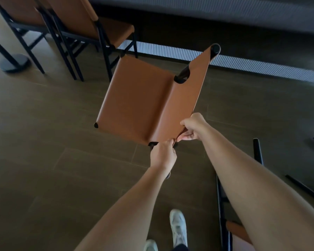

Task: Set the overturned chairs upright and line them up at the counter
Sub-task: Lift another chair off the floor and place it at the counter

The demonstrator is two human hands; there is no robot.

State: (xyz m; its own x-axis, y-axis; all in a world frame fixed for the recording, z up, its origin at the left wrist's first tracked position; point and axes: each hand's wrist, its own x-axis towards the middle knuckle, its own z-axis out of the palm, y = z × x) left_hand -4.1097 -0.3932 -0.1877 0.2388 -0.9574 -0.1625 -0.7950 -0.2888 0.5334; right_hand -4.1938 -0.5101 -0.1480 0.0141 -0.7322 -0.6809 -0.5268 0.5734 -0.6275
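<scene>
Chair [140,102] is mid-frame. Your left hand [162,156] curls round its black frame, and your right hand [192,129] pinches the leather edge. Set it down level beside the upright chairs [83,19] upper left, square to the counter [207,8].

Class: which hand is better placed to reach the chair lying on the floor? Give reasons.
Likely the right hand: the fallen chair lies on that side, though it grips the held chair.

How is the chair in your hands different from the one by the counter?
The left hand and right hand grip the near brown leather chair; nobody touches the counter-side brown leather chair. The near one sits askew, away from the counter; the other is lined up there. Both have black frames.
</scene>
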